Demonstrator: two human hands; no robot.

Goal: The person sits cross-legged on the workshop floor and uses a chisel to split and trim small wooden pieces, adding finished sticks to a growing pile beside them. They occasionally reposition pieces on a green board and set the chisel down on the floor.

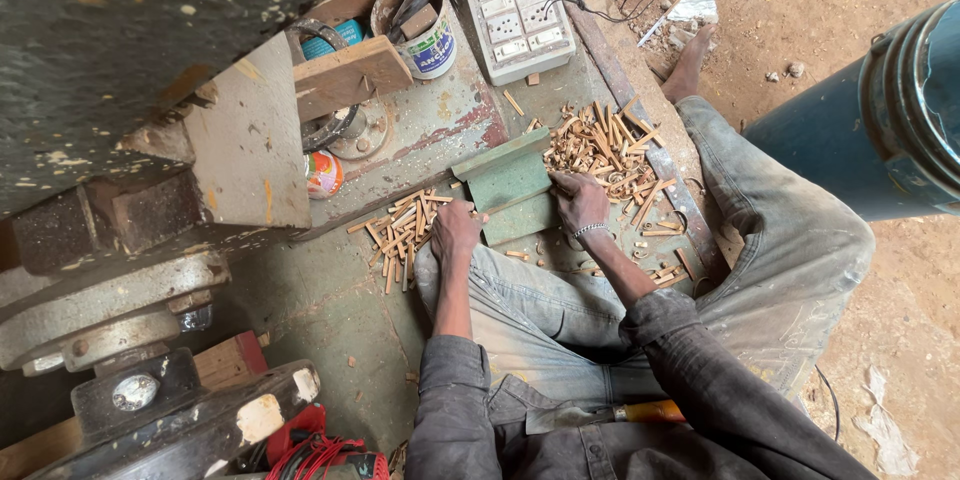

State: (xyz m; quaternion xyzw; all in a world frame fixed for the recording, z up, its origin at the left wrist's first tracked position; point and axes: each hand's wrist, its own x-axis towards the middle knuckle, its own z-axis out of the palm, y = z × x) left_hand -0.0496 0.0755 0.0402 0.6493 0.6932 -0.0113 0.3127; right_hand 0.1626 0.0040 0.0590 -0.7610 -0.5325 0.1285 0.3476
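At the far left of the frame we saw a heavy grey machine (120, 270) with a worn wooden block (240, 155) bolted to its side. Right of it, near the top, stood a paint tin (420, 30) with tools in it and a white multi-socket board (515, 15). Just below centre, our left hand (455, 230) lay palm down, fingers curled loosely over the near edge of a small pile of short wooden sticks (400, 230); whether it pinched one we could not tell. Between the hands sat a green angled metal piece (510, 190) on the machine bed. Our right hand (580, 202), a bracelet at its wrist, pressed against that piece's right edge, fingers bent, touching the larger heap of wooden sticks (605, 150) in the upper middle; it possibly held a stick, but the view was too small to say. Our grey trousers (780, 260) filled the lower right, and a blue drum (880, 130) stood at the right edge.
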